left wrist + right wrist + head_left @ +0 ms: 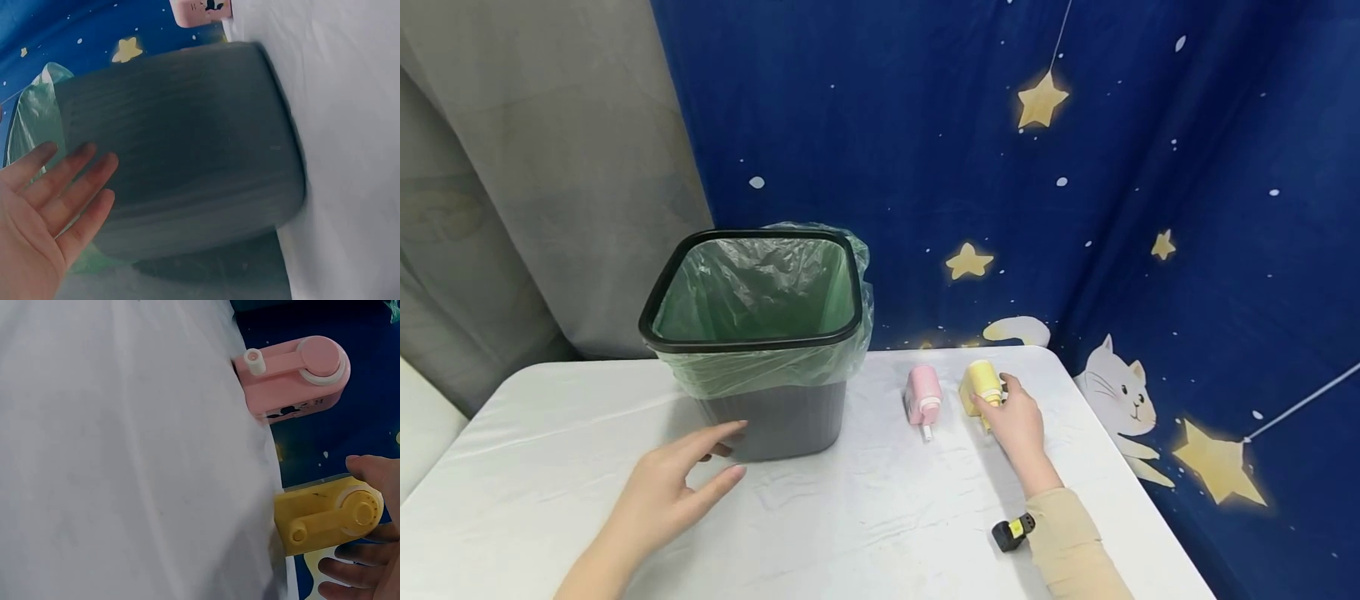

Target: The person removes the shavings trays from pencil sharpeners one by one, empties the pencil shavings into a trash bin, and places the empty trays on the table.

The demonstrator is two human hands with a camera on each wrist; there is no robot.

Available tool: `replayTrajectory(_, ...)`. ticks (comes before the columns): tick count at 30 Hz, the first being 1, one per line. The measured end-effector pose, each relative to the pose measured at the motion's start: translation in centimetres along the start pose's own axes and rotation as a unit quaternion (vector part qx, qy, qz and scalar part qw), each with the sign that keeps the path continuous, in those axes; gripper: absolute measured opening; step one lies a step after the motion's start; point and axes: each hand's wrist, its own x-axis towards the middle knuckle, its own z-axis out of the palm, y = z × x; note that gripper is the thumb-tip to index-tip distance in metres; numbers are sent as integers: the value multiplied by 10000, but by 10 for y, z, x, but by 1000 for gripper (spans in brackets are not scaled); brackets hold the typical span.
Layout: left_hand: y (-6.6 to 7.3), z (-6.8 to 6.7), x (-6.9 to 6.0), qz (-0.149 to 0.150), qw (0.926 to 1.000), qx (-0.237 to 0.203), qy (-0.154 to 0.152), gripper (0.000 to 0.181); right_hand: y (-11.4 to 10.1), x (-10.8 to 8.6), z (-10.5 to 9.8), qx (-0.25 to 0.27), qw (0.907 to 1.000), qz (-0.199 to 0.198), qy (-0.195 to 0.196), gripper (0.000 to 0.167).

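Observation:
In the head view, a yellow pump bottle (979, 383) stands on the white table with my right hand (1018, 421) around its near right side. The right wrist view has the thumb on one side of the yellow bottle (325, 515) and the spread fingers on the other, with a small gap at the thumb. To its left stands a pink pump bottle (923, 392). My left hand (673, 483) hovers in front of a grey trash bin (775, 421), fingers loosely extended and holding nothing. The left wrist view shows the bin's side (187, 137) beyond those fingers.
A green plastic bag (760, 283) lines the bin, its edge folded over below the black rim (752, 343). The white-covered table (865, 525) ends close behind the bottles. A blue star-patterned curtain (925, 125) hangs behind. A small black device (1013, 532) sits at my right wrist.

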Motion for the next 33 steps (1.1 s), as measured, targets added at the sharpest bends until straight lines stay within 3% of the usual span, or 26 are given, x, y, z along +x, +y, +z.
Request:
replayTrajectory(7,2,16,4,109,9992,-358,130,53,2,-2,13,147,9995,271,70,77)
replayTrajectory(15,3,32,7,65,9990,-433,25,49,2,0,22,161,9982,538,201,78)
replayTrajectory(26,9,50,9,-15,9952,-977,7,48,1,0,24,171,9974,613,345,70)
replayTrajectory(33,10,55,10,-109,9939,-1095,0,48,2,-1,25,318,9967,529,518,65)
